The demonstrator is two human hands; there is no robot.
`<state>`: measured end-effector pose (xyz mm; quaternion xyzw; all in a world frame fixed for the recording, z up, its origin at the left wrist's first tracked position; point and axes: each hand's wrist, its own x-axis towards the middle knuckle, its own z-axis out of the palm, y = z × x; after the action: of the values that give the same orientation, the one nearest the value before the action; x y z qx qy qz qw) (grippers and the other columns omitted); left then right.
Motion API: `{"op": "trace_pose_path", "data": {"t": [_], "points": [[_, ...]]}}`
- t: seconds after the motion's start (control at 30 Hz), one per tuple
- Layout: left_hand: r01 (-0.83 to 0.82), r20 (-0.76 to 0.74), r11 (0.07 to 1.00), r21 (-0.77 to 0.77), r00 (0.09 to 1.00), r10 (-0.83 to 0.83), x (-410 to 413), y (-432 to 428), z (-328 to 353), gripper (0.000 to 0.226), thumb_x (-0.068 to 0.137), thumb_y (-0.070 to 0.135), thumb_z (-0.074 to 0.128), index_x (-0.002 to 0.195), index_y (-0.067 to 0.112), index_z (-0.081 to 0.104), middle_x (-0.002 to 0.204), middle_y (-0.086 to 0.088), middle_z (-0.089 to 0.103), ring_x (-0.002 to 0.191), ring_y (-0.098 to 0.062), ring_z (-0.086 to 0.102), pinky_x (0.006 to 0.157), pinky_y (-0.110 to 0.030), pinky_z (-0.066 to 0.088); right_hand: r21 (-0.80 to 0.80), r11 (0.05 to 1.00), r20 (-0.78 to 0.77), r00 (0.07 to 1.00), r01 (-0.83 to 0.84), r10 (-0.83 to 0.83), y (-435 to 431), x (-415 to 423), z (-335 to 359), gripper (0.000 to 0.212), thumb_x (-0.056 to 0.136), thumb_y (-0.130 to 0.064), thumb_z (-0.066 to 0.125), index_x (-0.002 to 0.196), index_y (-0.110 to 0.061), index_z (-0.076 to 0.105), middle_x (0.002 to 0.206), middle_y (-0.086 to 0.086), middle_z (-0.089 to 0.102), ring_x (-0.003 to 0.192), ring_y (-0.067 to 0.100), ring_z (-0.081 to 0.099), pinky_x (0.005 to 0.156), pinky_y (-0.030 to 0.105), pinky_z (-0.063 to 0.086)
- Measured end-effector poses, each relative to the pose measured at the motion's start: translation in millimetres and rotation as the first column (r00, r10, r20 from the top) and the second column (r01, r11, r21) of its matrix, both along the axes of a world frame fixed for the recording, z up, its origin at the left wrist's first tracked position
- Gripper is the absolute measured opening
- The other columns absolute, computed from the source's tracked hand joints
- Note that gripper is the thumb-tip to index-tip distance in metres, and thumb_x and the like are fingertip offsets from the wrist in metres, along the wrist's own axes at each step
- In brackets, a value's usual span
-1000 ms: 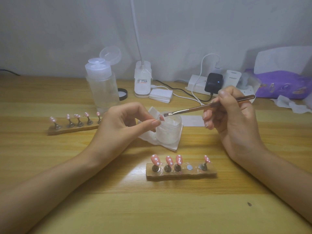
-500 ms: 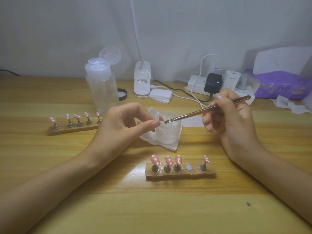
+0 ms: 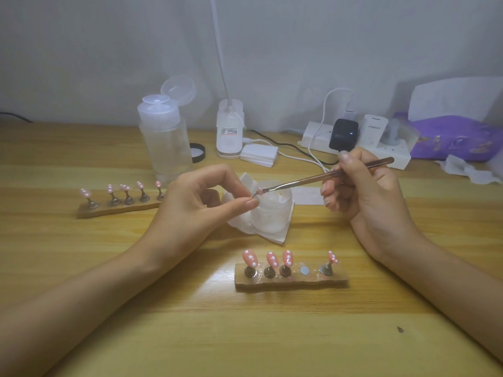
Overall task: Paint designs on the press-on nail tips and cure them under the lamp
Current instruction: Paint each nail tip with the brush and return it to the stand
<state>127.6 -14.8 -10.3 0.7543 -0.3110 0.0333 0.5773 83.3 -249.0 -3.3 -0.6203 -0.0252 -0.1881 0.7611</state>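
1. Grip of left hand (image 3: 196,202): thumb and forefinger pinch one small pink tip (image 3: 258,190), held just above the jar (image 3: 272,213). The fingertips hide most of it, and whether its stalk is pinched too cannot be told.
2. Grip of right hand (image 3: 364,191): fingers curled round the brush (image 3: 321,176) pen-fashion at the shaft. The bristle end meets the held tip.
3. Judgement, tip: very light, thin stiff plastic, glossy and so slippery. Wet paint will smear. Take it by the edges or stalk, never the face.
4. Judgement, brush: light and rigid. A hold nearer the bristles would steady fine dots.
5. The jar stands on a tissue (image 3: 272,235) on the table (image 3: 245,336).
6. Near holder (image 3: 291,281): four dotted tips (image 3: 250,258) upright, with one bare slot (image 3: 304,270) between the third and fourth.
7. Far holder (image 3: 117,209), behind the left hand: five more.
8. Lamp (image 3: 230,131) at the table's back edge, well apart from the held tip.
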Motion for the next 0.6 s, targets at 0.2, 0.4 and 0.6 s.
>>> {"op": "trace_pose_path", "data": {"t": [0.2, 0.4, 0.6], "points": [[-0.002, 0.010, 1.000, 0.004, 1.000, 0.002, 0.1, -0.2, 0.1, 0.019, 0.077, 0.031, 0.078, 0.074, 0.015, 0.067, 0.067, 0.015, 0.064, 0.046, -0.003, 0.034, 0.047, -0.009, 0.029, 0.009, 0.997, 0.042, 0.996, -0.081, 0.080, 0.7, 0.1, 0.5, 0.025, 0.097, -0.031, 0.056, 0.076, -0.018, 0.052, 0.060, 0.004, 0.064, 0.049, 0.015, 0.059, 0.047, 0.020, 0.047], [-0.003, 0.006, 1.000, 0.008, 1.000, 0.003, 0.9, 0.3, 0.1, 0.020, 0.076, 0.033, 0.078, 0.074, 0.016, 0.067, 0.073, 0.009, 0.067, 0.048, -0.003, 0.034, 0.047, -0.011, 0.031, -0.008, 1.000, 0.018, 1.000, -0.016, 0.016, -0.1, 0.1, -0.2, 0.025, 0.093, -0.032, 0.056, 0.077, -0.015, 0.048, 0.058, 0.003, 0.063, 0.048, 0.014, 0.058, 0.046, 0.019, 0.046], [-0.009, -0.003, 1.000, 0.003, 1.000, 0.009, 1.3, -0.1, -0.5, 0.019, 0.076, 0.033, 0.078, 0.073, 0.017, 0.067, 0.074, 0.006, 0.068, 0.048, -0.003, 0.034, 0.048, -0.012, 0.031, -0.017, 0.997, 0.049, 0.996, -0.078, 0.079, 1.1, -0.4, 0.2, 0.025, 0.096, -0.032, 0.056, 0.079, -0.015, 0.050, 0.060, 0.004, 0.064, 0.049, 0.015, 0.059, 0.047, 0.020, 0.047]]}}
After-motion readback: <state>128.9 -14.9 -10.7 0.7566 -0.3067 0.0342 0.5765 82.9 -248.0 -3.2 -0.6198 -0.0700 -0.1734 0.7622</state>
